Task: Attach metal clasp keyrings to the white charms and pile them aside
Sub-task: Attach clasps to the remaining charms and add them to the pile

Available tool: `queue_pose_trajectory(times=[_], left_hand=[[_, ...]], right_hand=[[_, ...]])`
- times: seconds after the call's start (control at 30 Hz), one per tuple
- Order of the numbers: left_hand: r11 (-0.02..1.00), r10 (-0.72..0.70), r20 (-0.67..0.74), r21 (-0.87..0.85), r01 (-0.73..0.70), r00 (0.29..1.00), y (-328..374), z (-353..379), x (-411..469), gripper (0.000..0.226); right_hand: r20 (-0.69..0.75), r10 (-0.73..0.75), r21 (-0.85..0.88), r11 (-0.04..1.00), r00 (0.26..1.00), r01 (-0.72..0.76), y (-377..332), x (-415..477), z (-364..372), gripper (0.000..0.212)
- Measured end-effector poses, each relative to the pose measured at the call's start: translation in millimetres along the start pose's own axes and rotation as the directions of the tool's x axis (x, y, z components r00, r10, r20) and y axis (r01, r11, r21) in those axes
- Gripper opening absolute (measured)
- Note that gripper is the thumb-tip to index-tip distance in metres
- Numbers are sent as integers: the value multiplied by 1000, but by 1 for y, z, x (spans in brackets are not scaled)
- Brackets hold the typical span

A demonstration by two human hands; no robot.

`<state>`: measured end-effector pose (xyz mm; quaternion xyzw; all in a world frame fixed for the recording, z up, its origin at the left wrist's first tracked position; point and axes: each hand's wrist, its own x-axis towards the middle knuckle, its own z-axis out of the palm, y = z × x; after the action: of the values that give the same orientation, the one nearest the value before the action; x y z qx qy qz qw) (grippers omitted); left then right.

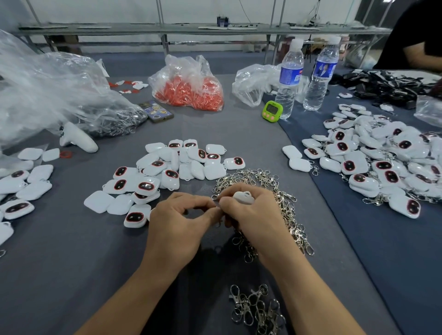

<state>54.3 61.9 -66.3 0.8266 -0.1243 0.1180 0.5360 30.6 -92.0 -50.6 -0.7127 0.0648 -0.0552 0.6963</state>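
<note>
Above the keyring heap point(285, 203), R hand point(251, 215) fingers point(230, 199) curl round a white charm point(242, 197), L hand point(177, 222) fingers point(201, 202) pinch its clasp point(214, 197).

No text is legible; the blue bottle labels point(290, 75) are too blurred.

Grey-clothed bench point(71, 275) up front with a darker blue cloth point(382, 263) laid over its right side — behind it a long metal-legged rear bench point(143, 30) against a pale wall point(191, 9), dark window panes point(370, 14) and a bright glare point(389, 1) at far right.
</note>
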Motion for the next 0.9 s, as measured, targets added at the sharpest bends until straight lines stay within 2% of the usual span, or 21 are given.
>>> queue_pose_trajectory(times=[0.13,0.33,0.47,0.57,0.67,0.8,0.9], left_hand=[[999,0,-5,-55,0,1000,-2,1,1,32],[992,-29,-27,-126,26,999,-4,2,-1,31],[988,-14,19,-152,17,1000,1,1,-2,38],[997,44,26,-67,-42,999,3,1,-5,40],[995,90,-38,51,-88,995,5,0,-6,35],[992,66,-95,110,-56,993,6,-1,-4,30],[995,41,-86,93,-33,995,4,-1,-4,29]], right_hand=[[18,-15,-35,999,1000,15,0,0,0,5],[-7,-55,-105,993,998,54,1,0,0,15],[-29,-69,-138,988,997,64,1,0,0,14],[-50,-50,-152,987,998,42,1,1,1,9],[-84,-56,-187,982,995,40,2,1,1,10],[-81,-143,-298,948,986,113,1,-1,2,14],[-61,-201,-345,923,978,168,1,-3,2,16]])
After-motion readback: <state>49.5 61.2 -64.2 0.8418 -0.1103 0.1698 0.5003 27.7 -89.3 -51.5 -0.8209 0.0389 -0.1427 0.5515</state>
